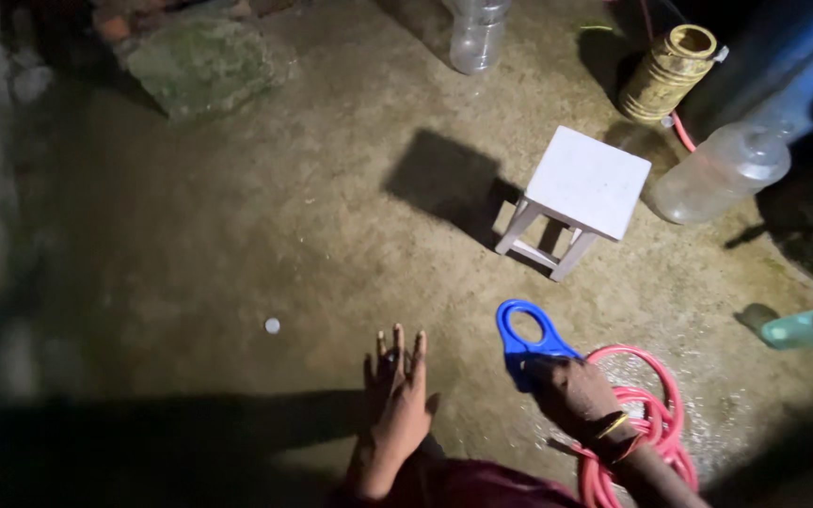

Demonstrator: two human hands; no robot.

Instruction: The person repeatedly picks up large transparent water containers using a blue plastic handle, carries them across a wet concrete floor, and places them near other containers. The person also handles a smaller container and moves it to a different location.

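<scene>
Dim dirt floor [265,235], edges lost in shadow. Right hand [576,395] at five o'clock, fingers closed around blue plastic handle [524,339], lower part hidden. Pink hose [656,423] coiled beneath, partly cut off. Left hand [397,404] open, fingers spread. White stool [587,181] at one o'clock.

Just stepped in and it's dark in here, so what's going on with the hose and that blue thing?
A person crouches over a bare concrete floor lit by one light. Their right hand grips a blue plastic handle piece, with a coiled pink hose lying under that wrist. Their left hand is held open and flat, holding nothing. Ahead stands a small white stool, with clear plastic bottles and a yellowish cylinder beyond it.
</scene>
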